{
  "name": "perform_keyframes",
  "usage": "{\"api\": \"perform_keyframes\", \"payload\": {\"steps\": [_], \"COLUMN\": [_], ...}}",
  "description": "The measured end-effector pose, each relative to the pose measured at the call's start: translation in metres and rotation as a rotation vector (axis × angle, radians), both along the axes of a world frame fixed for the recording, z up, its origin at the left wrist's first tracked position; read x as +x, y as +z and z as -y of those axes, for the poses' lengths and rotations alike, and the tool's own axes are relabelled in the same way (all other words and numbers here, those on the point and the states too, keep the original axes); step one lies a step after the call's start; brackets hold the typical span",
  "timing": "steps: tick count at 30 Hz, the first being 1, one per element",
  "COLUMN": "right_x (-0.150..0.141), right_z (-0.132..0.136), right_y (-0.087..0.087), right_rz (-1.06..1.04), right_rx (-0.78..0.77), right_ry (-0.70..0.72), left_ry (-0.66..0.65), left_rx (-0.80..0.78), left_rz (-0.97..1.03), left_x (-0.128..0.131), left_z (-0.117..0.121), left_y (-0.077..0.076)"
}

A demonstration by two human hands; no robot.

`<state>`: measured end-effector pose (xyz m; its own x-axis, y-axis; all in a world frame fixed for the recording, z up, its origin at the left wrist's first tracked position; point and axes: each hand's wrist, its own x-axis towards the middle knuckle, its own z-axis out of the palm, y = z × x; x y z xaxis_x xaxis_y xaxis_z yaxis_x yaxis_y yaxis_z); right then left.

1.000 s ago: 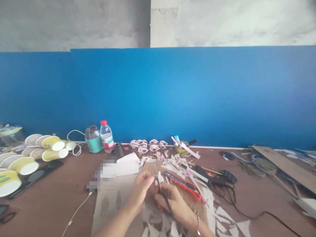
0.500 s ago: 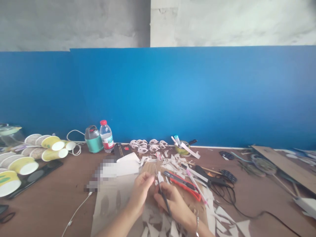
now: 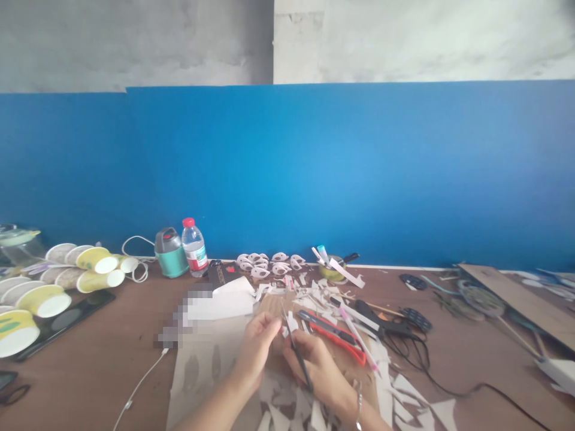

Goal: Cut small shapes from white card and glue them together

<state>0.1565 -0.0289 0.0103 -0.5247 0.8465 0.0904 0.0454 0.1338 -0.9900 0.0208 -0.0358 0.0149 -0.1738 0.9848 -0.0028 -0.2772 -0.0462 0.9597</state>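
Observation:
My right hand [image 3: 317, 362] is closed around dark-handled scissors [image 3: 299, 359], whose slim pointed blades tilt up and away from me. Beside the blades, my left hand [image 3: 258, 344] has its thumb and fingertips pinched on a small white paper piece [image 3: 284, 330], mostly hidden by the fingers. Both hands are close together above a brown board [image 3: 359, 374] strewn with white paper scraps [image 3: 279, 418]. Just right of the blades lies an orange-and-grey utility knife [image 3: 335, 335], with a pink pen [image 3: 357, 336] alongside it.
Curled white paper shapes [image 3: 259, 272] sit at the back, near a water bottle [image 3: 194, 248] and a teal-and-grey container [image 3: 171, 254]. Paper cups [image 3: 49, 302] lie at left. A black glue gun [image 3: 381, 323] trails its cord at right, and a tape roll [image 3: 332, 272] stands behind.
My right hand and the scissors have shifted very slightly. The left hand keeps its pinch in nearly the same place, and the objects on the table stay put.

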Motion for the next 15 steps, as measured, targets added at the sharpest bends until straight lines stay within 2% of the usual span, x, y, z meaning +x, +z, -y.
{"api": "perform_keyframes", "payload": {"steps": [15], "right_x": [-0.0002], "right_z": [-0.0017], "right_y": [0.0041], "right_rz": [0.029], "right_rx": [0.029], "right_ry": [-0.046], "left_ry": [-0.001], "left_rx": [0.001], "left_rz": [0.017], "left_x": [-0.0011], "left_z": [-0.0036], "left_y": [-0.0006]}}
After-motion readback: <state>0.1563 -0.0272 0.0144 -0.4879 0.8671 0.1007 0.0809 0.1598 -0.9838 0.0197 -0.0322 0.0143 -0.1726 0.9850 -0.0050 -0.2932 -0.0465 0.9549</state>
